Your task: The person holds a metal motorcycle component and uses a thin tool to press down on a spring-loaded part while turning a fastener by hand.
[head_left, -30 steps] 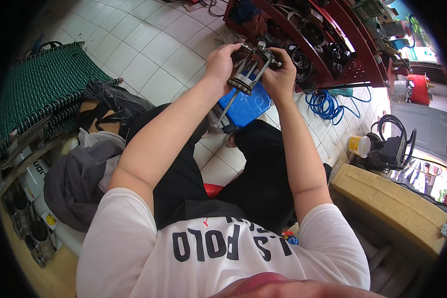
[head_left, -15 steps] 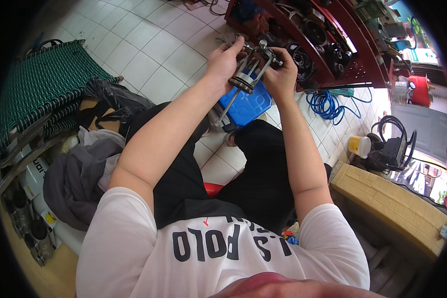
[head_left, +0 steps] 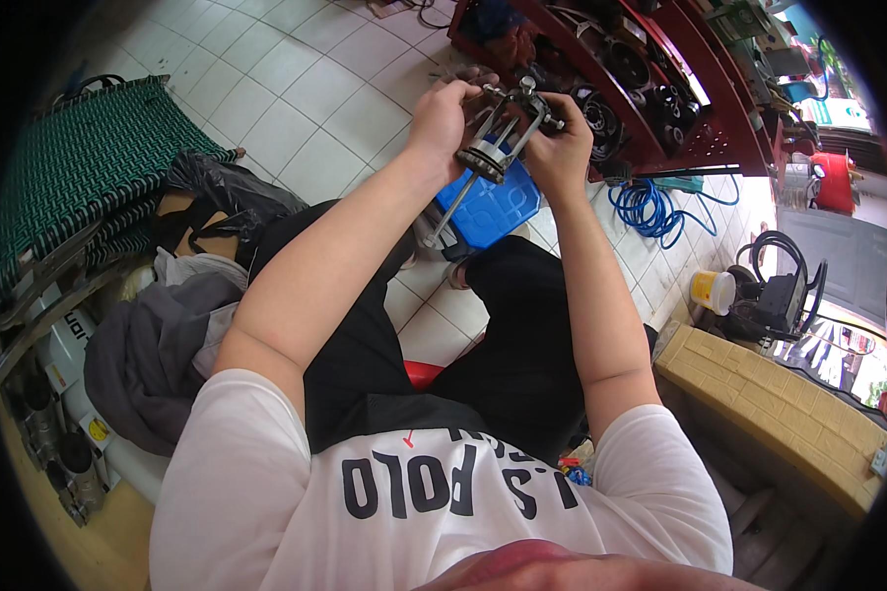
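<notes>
Since half a second ago, the left hand (head_left: pixel 439 118) has brought its raised thumb down toward its fingers, and the metal tool (head_left: pixel 486 156) has shifted slightly to the right; the right hand (head_left: pixel 562 148) has moved a little with it.

The tool is held up in front of the person, above the knees, tilted, with its knobbed end farther away and its long thin rod (head_left: pixel 453 209) slanting back toward the lower left. Parallel bars join the knobbed end to a dark round ring.

The right hand is curled around the right side of the knobbed end and has hold of it, its fingertips mostly out of sight behind the metal. The left hand is half curled at the opposite side, thumb and fingers close together beside a small screw; that part is small and crowded, so whether they actually grip the metal is impossible to tell.

Below the tool, a blue case (head_left: pixel 498 212) lies on the white tiled floor (head_left: pixel 315 108), partly covered by the rod. To the right of the case is a loose coil of blue hose (head_left: pixel 641 205), near a dark red rack (head_left: pixel 729 138) filled with dark parts. On the left are a green and black woven seat (head_left: pixel 89 167), a black plastic bag (head_left: pixel 232 192) and a heap of grey cloth (head_left: pixel 158 355).
</notes>
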`<state>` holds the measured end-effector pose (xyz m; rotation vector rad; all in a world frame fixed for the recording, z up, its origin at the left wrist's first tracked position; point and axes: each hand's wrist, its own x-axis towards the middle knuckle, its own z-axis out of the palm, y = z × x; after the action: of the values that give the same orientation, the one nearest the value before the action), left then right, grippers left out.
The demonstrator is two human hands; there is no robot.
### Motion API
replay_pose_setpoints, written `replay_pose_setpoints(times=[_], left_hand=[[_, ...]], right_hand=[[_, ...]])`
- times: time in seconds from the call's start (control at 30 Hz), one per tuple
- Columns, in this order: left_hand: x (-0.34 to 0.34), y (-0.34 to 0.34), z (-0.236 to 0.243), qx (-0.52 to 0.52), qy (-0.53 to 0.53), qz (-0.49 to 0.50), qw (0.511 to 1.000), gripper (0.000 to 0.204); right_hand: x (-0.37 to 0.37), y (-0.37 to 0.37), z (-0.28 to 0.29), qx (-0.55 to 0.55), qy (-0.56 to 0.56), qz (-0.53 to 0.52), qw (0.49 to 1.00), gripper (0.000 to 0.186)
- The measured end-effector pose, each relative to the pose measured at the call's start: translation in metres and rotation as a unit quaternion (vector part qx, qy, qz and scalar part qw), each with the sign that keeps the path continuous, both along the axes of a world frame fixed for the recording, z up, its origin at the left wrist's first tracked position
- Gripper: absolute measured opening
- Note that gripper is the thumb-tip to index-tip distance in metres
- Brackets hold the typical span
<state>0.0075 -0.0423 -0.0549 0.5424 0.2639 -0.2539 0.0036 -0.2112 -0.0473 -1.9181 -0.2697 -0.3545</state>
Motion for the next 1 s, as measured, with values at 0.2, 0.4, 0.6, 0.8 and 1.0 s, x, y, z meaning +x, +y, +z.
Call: replay_pose_setpoints(times=[0.2, 0.4, 0.6, 0.8, 1.0], left_hand=[[-0.010, -0.009, 0.014, 0.130, 0.038, -0.013, 0.991, 0.025], [-0.009, -0.007, 0.023, 0.057, 0.053, 0.010, 0.997, 0.020], [-0.004, -0.005, 0.003, 0.078, 0.018, -0.021, 0.997, 0.021], [-0.007, -0.007, 0.015, 0.061, 0.064, -0.014, 0.996, 0.022], [-0.009, -0.006, 0.019, 0.089, 0.053, -0.036, 0.994, 0.017]], right_hand=[[0.000, -0.002, -0.001, 0.007, 0.000, -0.002, 1.000, 0.028], [-0.001, -0.005, -0.001, -0.015, -0.003, -0.005, 1.000, 0.026], [-0.003, 0.001, 0.004, -0.020, -0.002, -0.008, 1.000, 0.027], [0.000, -0.002, -0.002, -0.002, -0.003, -0.009, 1.000, 0.028], [0.001, -0.001, -0.005, 0.021, 0.000, -0.015, 1.000, 0.028]])
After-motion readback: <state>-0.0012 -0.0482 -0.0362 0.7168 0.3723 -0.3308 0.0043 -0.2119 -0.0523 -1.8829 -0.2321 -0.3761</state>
